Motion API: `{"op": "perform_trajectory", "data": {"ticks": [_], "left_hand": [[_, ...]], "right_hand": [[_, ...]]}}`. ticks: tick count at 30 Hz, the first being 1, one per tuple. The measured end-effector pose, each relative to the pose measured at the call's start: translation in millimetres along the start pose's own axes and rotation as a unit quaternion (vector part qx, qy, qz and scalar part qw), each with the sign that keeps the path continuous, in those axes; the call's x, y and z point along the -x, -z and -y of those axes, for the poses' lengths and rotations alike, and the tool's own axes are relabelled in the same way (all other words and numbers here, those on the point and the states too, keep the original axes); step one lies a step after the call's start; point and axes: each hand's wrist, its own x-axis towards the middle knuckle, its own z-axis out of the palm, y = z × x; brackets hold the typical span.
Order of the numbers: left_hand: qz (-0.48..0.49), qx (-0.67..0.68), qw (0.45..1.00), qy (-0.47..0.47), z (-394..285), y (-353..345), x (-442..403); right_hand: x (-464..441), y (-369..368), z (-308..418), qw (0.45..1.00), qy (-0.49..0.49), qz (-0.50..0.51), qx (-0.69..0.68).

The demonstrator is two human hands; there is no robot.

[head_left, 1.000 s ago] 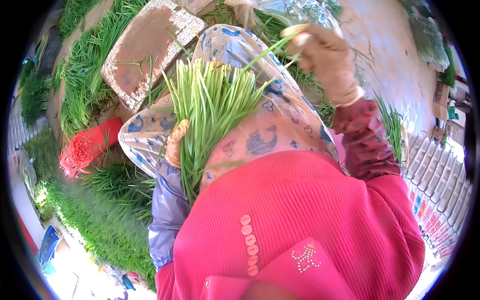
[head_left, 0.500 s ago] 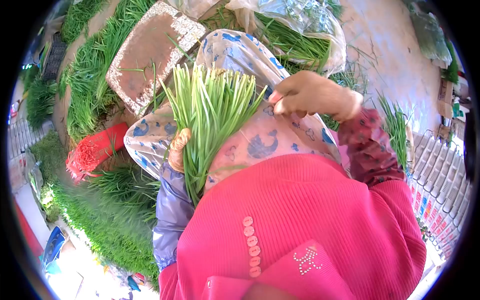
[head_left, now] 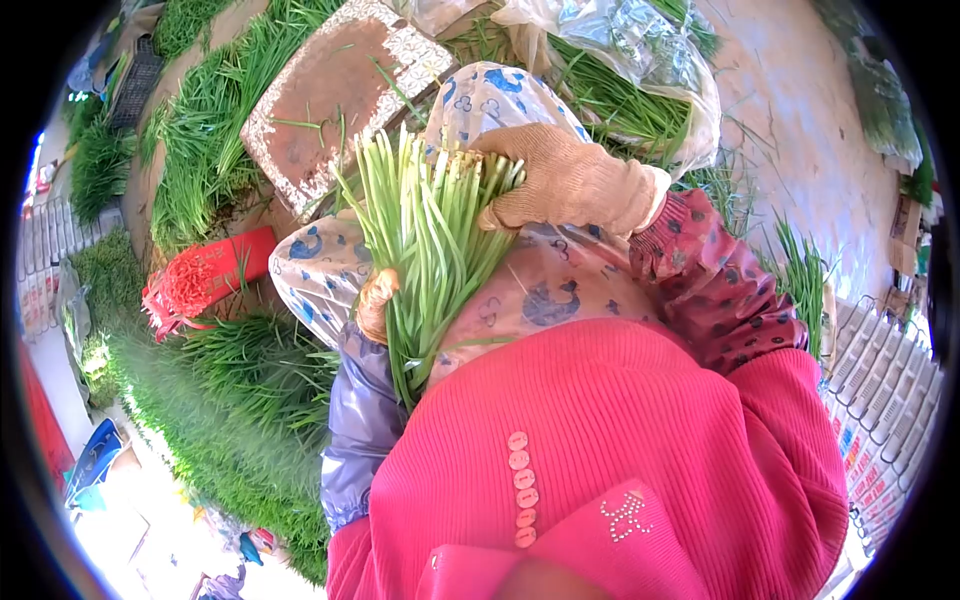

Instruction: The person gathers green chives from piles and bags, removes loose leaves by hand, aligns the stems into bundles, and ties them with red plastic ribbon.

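A thick bunch of chives (head_left: 430, 215), pale at the cut ends, leans upright across my lap with those ends away from me. My left hand (head_left: 377, 303), in a tan glove, is closed round its lower left side; most of those fingers are hidden behind the stalks. At the upper right of the bunch, my right hand (head_left: 575, 185), also gloved, grips the stalks close to the cut ends, with its fingertips partly out of sight. Beneath the bunch, a clear apron (head_left: 550, 300) with blue whale prints covers my knees.
A dirt-covered board (head_left: 325, 95) with a white patterned edge lies ahead. Loose chives (head_left: 200, 170) are heaped to the left, near a red bundle of ties (head_left: 185, 285). An open plastic bag of greens (head_left: 640, 105) lies ahead right. A white slatted rack (head_left: 885, 385) stands right.
My right hand has moved left from beside the bunch onto its upper right stalks. My left hand keeps its hold. The whole view has shifted slightly.
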Motion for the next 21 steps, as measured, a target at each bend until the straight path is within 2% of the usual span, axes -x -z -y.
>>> {"op": "perform_trajectory", "data": {"ticks": [1,4,8,10,14,16,17,18,19,21], "left_hand": [[-0.002,-0.012,1.000,0.008,-2,-7,-1],[-0.031,-0.032,0.999,-0.011,-8,-38,-4],[-0.052,-0.034,0.998,0.020,-8,-43,-4],[-0.044,-0.035,0.998,0.027,-8,-44,-6],[0.009,-0.001,0.998,0.058,-3,-29,-11],[-0.002,0.029,0.997,0.071,0,-24,-11],[-0.007,0.025,0.998,0.061,-2,-32,-11],[-0.007,0.026,0.998,0.061,-1,-30,-11],[-0.006,0.014,0.997,0.071,0,-26,-10],[-0.006,0.001,0.998,0.067,-2,-33,-10]], "right_hand": [[0,-3,-2,0.998,0.043,-0.037,0.023],[1,-5,-5,0.990,0.062,-0.057,0.109],[5,-1,5,0.987,0.039,-0.032,0.150],[7,0,5,0.974,0.097,-0.060,0.195],[3,12,-17,0.975,0.095,-0.014,0.199],[0,9,-38,0.967,0.241,-0.069,0.055],[1,4,-37,0.967,0.232,-0.101,0.022],[1,-1,-38,0.968,0.231,-0.101,0.022],[0,-6,-40,0.958,0.225,-0.153,0.089],[4,-9,-34,0.943,0.221,-0.185,0.167]]}}
